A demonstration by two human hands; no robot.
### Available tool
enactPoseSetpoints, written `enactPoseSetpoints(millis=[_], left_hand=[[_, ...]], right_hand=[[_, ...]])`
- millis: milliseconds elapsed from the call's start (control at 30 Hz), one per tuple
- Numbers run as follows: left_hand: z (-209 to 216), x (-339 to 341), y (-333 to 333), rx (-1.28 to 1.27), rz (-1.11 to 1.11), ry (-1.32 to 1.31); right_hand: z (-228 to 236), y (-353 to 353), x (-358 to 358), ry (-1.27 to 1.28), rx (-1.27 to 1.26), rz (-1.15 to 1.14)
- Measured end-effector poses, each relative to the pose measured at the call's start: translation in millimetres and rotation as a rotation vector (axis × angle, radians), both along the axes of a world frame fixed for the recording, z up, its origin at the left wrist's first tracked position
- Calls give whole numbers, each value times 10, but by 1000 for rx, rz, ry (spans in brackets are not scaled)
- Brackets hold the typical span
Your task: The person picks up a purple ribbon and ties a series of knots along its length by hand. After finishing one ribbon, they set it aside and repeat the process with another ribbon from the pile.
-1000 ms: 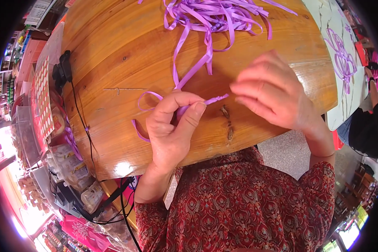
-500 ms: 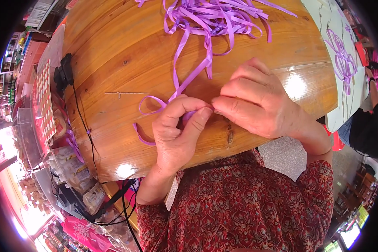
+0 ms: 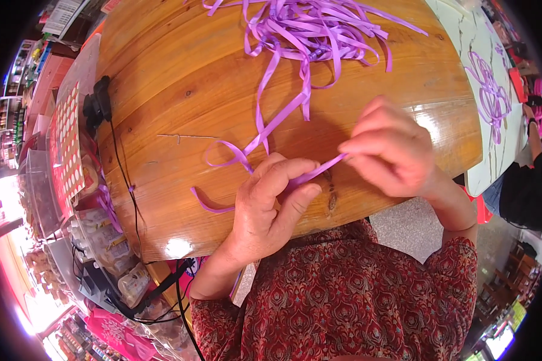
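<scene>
Purple ribbon (image 3: 319, 171) runs straight between hands, near-left to far-right; right hand (image 3: 391, 153) pinches far end; left hand (image 3: 265, 207) curls around it, thumb and forefinger parted, grip unclear.

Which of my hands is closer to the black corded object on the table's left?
Left. Your left hand is right of the black corded object, toward you; your right hand is farther right.

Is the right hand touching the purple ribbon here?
Touching: the head view shows the purple ribbon running straight into the fingers of the right hand.
</scene>
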State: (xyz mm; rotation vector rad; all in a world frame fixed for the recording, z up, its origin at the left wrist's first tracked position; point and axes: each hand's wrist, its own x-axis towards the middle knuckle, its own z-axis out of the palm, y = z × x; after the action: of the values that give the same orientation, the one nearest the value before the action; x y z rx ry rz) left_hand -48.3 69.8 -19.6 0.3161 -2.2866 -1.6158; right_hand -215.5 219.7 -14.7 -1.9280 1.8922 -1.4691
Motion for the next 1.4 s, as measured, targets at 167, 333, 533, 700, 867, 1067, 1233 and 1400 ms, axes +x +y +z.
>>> enactPoseSetpoints(millis=[167, 333, 533, 700, 867, 1067, 1233, 1400], left_hand=[[38, 136, -253, -115, -82, 47], [139, 166, -282, 398, -43, 139], [616, -245, -208, 1270, -236, 637], [722, 77, -736, 1141, -167, 793], [356, 231, -1043, 892, 137, 715], [-156, 119, -1178, -173, 704, 218], [136, -184, -383, -419, 389, 395], [80, -367, 47, 715, -69, 95]], right_hand=[[234, 246, -263, -523, -244, -108], [446, -80, -215, -586, -128, 102], [-2, -580, 347, -725, 186, 588], [220, -279, 115, -468, 256, 274], [92, 344, -425, -633, 232, -150], [48, 299, -305, -229, 219, -223], [65, 56, -110, 34, 176, -74], [223, -114, 1, 321, -153, -117]])
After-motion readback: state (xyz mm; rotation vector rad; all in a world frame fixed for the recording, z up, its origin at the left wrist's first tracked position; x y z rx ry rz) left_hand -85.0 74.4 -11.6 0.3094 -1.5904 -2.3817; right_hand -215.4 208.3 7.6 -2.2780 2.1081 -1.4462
